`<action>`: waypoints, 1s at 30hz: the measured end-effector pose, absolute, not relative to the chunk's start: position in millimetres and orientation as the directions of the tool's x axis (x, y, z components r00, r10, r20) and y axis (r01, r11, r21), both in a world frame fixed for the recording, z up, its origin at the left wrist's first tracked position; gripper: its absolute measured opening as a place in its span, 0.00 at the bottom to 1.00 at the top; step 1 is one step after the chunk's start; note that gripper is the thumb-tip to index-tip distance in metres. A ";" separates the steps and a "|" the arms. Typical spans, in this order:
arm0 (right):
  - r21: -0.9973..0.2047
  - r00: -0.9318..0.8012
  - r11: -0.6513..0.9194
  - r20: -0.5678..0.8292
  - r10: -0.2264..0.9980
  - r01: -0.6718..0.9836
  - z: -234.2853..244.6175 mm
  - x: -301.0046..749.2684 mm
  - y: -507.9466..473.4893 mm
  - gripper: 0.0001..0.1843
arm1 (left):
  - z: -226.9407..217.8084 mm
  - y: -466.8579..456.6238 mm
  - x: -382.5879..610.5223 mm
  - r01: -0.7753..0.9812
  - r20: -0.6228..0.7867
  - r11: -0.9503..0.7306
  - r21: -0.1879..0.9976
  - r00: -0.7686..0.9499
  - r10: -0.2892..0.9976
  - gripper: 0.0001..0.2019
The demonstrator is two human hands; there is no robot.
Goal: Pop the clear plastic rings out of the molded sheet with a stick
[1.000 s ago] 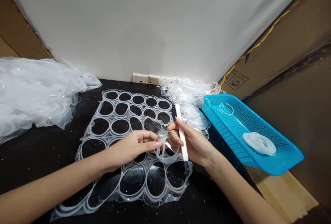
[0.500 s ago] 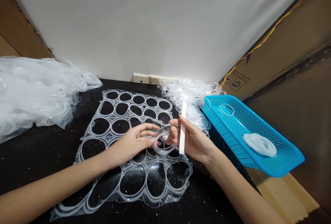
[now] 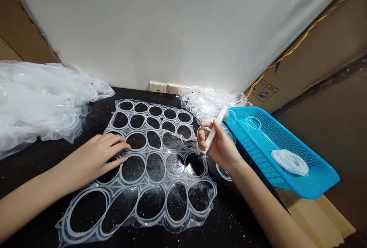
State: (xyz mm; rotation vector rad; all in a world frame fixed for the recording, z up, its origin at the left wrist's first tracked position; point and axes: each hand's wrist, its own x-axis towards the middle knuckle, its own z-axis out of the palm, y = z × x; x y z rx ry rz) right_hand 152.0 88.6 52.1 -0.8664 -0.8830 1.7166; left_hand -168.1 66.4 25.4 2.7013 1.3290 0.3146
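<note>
Presently: white tool (image 3: 212,135) in right grip, tip near ringed sheet (image 3: 164,179)

The sheet lies spread on the desk (image 3: 235,211), its joined clear rings loosely rucked along the near edge. Right hand (image 3: 219,146): grip clasped around the tool, dark tip angled down over the sheet's right side; contact cannot be told. Left hand (image 3: 104,152): grip released, fingers splayed on the sheet's left side.

Hazards, as judged: the exposed tip could nick a ring or snag the thin film, should the right hand dip or turn. Sideways pull by the left fingers would probably buckle the sheet, it being limp. A loose ring (image 3: 223,173), partly behind the right wrist, might catch on the sleeveless forearm and be dragged. The blue basket (image 3: 254,146) stands near; a wide elbow swing could knock it.
</note>
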 end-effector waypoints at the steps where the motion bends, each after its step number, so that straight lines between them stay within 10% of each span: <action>1: -0.866 -0.261 -0.255 -0.151 0.953 -0.430 50.9 150.6 88.3 0.14 | 25.6 66.7 -169.0 0.776 0.131 -0.607 0.173 0.592 0.795 0.15; 16: -0.966 -0.152 -0.138 -0.105 0.983 -0.220 39.6 141.6 85.6 0.20 | 13.4 68.1 -181.5 0.826 0.071 -0.438 0.354 0.443 0.894 0.12; 24: -1.000 -0.212 -0.026 -0.027 0.977 0.007 48.7 138.1 96.7 0.24 | 28.1 62.8 -187.9 0.911 0.025 -0.394 0.123 0.394 0.919 0.11; 30: -0.945 -0.421 0.169 0.038 0.906 0.279 56.0 111.2 107.3 0.17 | 37.4 41.5 -143.0 0.837 0.302 -0.542 -0.070 0.536 0.788 0.19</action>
